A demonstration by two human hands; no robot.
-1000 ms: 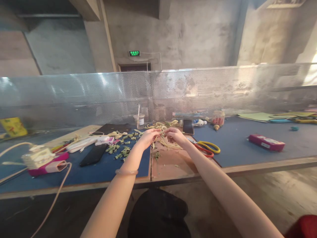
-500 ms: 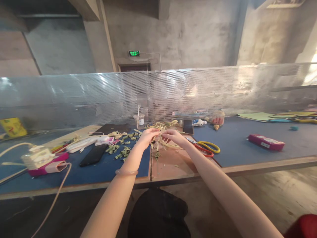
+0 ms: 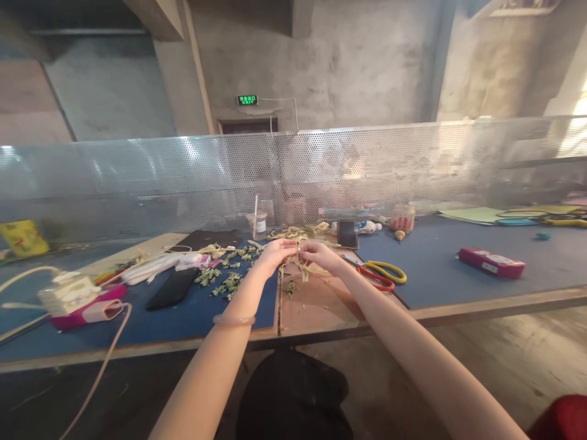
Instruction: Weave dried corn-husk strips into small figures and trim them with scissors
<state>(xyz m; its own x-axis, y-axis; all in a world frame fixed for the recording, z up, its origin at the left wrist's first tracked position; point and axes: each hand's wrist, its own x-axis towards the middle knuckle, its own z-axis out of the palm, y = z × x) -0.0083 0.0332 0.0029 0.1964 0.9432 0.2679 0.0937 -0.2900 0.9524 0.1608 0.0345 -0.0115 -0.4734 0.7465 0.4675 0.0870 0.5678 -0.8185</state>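
My left hand and my right hand meet at the middle of the bench, fingertips nearly touching. Both pinch a thin pale yellowish strip; one end loops up above the fingers and others dangle below. Whether it is cloth or a plant fibre I cannot make out. Behind the hands lies a heap of similar pale strips. Small green leafy clusters are spread left of my left hand. To the right of my right hand rest scissors with red and yellow handles.
A black phone and a power adapter with cords are on the left. On the right lie a magenta box and a jar. A perforated metal screen runs along the back, and the bench's front edge is close.
My right hand's fingers have closed in toward the left fingertips. The pale strip now loops up above them and hangs more visibly below. The bench items look unchanged.
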